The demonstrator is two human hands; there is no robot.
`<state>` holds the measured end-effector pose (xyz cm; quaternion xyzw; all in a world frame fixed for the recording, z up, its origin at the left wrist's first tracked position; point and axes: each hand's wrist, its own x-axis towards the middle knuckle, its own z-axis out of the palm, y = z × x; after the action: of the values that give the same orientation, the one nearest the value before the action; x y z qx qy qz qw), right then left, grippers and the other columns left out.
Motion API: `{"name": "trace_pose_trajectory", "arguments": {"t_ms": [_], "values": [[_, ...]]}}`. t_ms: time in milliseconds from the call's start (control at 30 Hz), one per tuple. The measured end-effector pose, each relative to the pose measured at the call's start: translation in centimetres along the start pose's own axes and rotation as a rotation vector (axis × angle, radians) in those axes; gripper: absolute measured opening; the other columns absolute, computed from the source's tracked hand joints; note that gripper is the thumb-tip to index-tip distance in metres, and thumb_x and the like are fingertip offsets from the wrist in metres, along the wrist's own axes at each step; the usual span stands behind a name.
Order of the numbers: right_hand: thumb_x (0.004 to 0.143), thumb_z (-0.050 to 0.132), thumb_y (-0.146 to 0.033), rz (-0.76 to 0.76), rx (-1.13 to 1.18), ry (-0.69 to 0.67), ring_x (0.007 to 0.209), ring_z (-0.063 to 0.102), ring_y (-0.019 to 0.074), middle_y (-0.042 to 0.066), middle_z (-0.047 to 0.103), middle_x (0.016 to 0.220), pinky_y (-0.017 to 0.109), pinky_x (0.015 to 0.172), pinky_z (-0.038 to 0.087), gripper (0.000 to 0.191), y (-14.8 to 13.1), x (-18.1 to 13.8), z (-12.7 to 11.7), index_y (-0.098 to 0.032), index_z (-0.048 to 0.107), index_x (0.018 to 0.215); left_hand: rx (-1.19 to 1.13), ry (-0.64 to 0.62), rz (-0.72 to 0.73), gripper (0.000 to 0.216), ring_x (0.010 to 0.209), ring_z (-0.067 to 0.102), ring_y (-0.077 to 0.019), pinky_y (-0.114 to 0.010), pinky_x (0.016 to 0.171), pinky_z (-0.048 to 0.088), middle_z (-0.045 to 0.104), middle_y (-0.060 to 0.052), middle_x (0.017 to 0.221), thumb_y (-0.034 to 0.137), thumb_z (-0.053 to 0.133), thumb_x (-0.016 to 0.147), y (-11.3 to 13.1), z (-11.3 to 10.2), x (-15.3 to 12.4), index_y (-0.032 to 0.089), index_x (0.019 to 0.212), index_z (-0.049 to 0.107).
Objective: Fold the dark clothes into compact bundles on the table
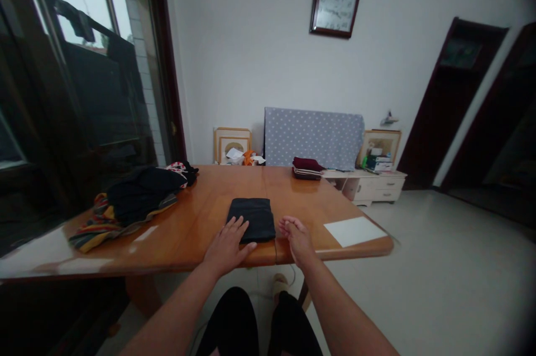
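Note:
A dark folded garment (253,217) lies as a neat rectangle on the wooden table, close to the front edge. My left hand (229,241) rests with spread fingers on its lower left part, thumb pointing right along the near edge. Just beyond the garment's right side is my right hand (296,236), its fingers curled in loosely and nothing visible in them. A small gap separates that hand from the cloth. Which kind of garment it is, I cannot tell.
Loose clothes (142,194) are heaped on the table's left side. A folded stack (307,168), maroon on top, sits near the far edge. A white sheet (355,231) lies at the right on the wooden table (201,205). Behind stands a white cabinet (377,187).

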<state>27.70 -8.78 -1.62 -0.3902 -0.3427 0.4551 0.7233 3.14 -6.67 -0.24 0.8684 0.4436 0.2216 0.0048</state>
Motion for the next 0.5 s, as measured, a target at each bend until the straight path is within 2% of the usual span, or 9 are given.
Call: {"name": "trace_pose_trajectory", "arguments": {"t_ms": [500], "values": [[0.073, 0.071, -0.043, -0.04, 0.012, -0.023, 0.086, 0.068, 0.0183, 0.005, 0.072, 0.09, 0.032, 0.082, 0.053, 0.029, 0.26, 0.22, -0.07, -0.019, 0.068, 0.091, 0.049, 0.052, 0.042, 0.074, 0.148, 0.025, -0.0329, -0.051, 0.118, 0.025, 0.036, -0.013, 0.157, 0.066, 0.045, 0.09, -0.87, 0.89, 0.36, 0.018, 0.147, 0.046]]}}
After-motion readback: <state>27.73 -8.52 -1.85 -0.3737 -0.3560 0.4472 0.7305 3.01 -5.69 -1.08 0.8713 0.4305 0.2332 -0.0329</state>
